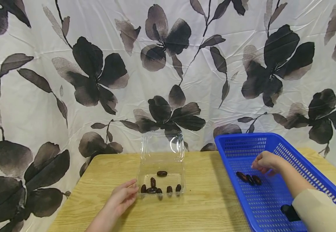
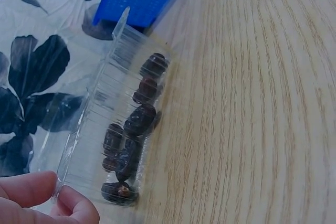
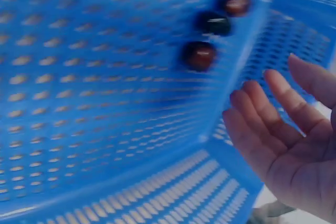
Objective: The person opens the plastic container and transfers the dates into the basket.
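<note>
A clear plastic clamshell container [image 1: 172,166] stands on the table with its lid raised and several dark brown dates [image 1: 162,174] inside. My left hand [image 1: 123,197] is at its left side; in the left wrist view the thumb and a finger [image 2: 79,205] pinch the rim of the plastic. Inside the blue basket [image 1: 231,180], 3 dates [image 1: 249,178] lie side by side near its left wall. Just right of these dates hovers my right hand [image 1: 267,162], its fingers loosely extended with nothing in them in the blurred right wrist view.
The wooden table [image 1: 202,206] carries both containers, the basket at the right. A white cloth with dark flowers [image 1: 168,64] hangs behind the table's back edge. A black strap piece [image 1: 290,212] shows by the right sleeve [image 1: 320,207].
</note>
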Demonstrator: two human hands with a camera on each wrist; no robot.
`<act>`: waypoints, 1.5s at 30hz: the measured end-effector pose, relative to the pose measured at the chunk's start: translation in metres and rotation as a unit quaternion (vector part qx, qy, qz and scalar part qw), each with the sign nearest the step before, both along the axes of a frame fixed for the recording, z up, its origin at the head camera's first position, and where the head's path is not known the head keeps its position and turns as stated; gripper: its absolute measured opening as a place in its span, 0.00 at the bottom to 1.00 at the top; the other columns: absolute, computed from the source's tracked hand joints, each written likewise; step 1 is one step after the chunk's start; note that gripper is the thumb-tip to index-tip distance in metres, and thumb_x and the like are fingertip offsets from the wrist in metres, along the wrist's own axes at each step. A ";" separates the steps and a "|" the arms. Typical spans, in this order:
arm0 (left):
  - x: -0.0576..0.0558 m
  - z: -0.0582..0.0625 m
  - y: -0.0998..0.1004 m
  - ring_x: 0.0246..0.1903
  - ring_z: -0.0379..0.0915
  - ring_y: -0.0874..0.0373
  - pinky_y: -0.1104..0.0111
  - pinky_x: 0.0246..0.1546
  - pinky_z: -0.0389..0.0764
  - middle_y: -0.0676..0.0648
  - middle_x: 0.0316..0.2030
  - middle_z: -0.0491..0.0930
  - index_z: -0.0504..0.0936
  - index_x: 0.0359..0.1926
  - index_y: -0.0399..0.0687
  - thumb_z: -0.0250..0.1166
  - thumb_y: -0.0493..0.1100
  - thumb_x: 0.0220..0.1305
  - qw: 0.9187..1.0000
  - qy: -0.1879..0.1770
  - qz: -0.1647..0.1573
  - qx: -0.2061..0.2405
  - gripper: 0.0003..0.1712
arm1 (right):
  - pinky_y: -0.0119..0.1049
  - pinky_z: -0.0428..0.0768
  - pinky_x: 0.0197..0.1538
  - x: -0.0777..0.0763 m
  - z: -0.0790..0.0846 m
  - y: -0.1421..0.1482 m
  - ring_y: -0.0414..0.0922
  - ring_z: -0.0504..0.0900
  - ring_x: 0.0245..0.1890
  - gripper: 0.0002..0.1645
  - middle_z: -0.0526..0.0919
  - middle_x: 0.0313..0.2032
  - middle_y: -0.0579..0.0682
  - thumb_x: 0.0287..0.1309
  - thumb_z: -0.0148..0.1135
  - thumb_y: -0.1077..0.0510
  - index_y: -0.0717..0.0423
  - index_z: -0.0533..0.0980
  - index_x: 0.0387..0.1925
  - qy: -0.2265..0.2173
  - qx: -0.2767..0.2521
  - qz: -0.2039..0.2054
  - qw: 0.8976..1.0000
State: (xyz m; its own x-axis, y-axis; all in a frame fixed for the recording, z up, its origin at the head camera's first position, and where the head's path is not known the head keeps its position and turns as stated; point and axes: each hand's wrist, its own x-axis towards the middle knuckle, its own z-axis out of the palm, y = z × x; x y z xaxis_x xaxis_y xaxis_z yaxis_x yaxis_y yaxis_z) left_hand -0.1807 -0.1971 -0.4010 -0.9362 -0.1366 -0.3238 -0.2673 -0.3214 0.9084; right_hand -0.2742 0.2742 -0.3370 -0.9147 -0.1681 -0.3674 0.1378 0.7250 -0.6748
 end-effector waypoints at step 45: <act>0.001 0.001 0.000 0.36 0.65 0.61 0.75 0.36 0.72 0.36 0.57 0.56 0.51 0.67 0.27 0.52 0.24 0.62 1.000 -0.004 -0.011 0.008 0.34 | 0.42 0.81 0.39 0.001 0.036 -0.198 0.43 0.77 0.26 0.14 0.78 0.29 0.51 0.54 0.61 0.64 0.68 0.77 0.42 -0.004 -0.138 0.127 0.982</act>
